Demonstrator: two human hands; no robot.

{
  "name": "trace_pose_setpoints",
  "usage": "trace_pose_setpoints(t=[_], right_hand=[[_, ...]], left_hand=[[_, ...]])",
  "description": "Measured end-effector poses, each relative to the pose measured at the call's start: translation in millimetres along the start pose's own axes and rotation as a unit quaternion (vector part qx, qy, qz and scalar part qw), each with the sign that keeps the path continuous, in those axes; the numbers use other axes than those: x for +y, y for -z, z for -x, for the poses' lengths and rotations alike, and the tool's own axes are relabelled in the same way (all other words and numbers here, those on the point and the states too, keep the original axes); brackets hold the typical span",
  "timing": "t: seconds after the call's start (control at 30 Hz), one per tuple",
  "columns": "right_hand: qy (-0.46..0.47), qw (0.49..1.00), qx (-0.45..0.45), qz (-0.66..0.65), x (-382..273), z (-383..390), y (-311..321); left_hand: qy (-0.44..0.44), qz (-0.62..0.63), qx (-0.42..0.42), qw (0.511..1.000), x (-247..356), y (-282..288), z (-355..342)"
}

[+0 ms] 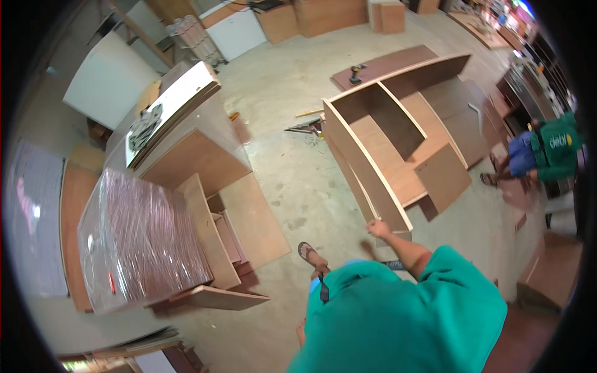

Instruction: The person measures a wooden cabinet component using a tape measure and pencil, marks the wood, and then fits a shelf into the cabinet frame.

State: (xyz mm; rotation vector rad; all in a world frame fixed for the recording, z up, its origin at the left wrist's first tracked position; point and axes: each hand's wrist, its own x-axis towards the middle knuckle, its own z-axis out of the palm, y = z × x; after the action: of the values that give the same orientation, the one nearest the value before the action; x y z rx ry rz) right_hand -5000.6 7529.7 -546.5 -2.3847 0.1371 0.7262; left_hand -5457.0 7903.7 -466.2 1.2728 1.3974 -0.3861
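Observation:
My right hand [377,228] is at the near end of a partly built wooden cabinet [401,208] lying on the floor. Its fingers look curled beside the cabinet's pale front edge, and whatever is in them is too small or blurred to name. Inside the cabinet frame stands a brown divider [404,112], and a loose brown panel [443,180] rests over its right near side. Of my left hand, at most a bit of skin [301,332] shows beside my green shirt; its fingers are hidden.
A cordless drill [355,74] stands on a brown board [410,62] beyond the cabinet. At left are a plastic-wrapped cabinet [143,239], an open carcass [233,239] and stacked panels [180,105]. A co-worker in green [553,149] is at the right. Tools [306,127] lie on the concrete floor.

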Motion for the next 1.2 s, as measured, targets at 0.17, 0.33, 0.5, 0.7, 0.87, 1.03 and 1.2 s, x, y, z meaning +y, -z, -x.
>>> trace_pose_setpoints(t=[0.17, 0.33, 0.5, 0.7, 0.87, 1.03, 1.2], right_hand=[[-0.258, 0.963, 0.079, -0.003, 39.7, 30.8, 26.1], [-0.247, 0.902, 0.049, -0.351, -94.6, 35.7, 13.5], [-0.2, 0.863, 0.164, -0.435, -143.8, -17.7, 17.3], [-0.083, 0.866, 0.297, -0.394, -274.2, -223.7, 114.9], [-0.055, 0.865, 0.269, -0.419, -332.7, -393.0, 232.2], [-0.088, 0.918, 0.216, -0.32, -359.7, -536.0, 307.0], [-0.147, 0.917, 0.341, -0.144, -379.3, -613.8, 317.5]], left_hand=[[0.006, -0.109, -0.085, 0.99, 159.9, 47.1, -130.7], [-0.124, -0.133, -0.08, 0.98, 402.9, 86.9, -251.7], [-0.225, -0.163, -0.121, 0.953, 633.8, -46.3, -299.0], [-0.295, -0.205, -0.241, 0.902, 794.2, -222.8, -316.6], [-0.345, -0.366, -0.302, 0.81, 891.1, -322.3, -306.0], [-0.321, -0.245, -0.296, 0.866, 1037.8, -339.6, -327.1], [-0.308, -0.176, -0.307, 0.883, 1182.9, -353.9, -315.8]])
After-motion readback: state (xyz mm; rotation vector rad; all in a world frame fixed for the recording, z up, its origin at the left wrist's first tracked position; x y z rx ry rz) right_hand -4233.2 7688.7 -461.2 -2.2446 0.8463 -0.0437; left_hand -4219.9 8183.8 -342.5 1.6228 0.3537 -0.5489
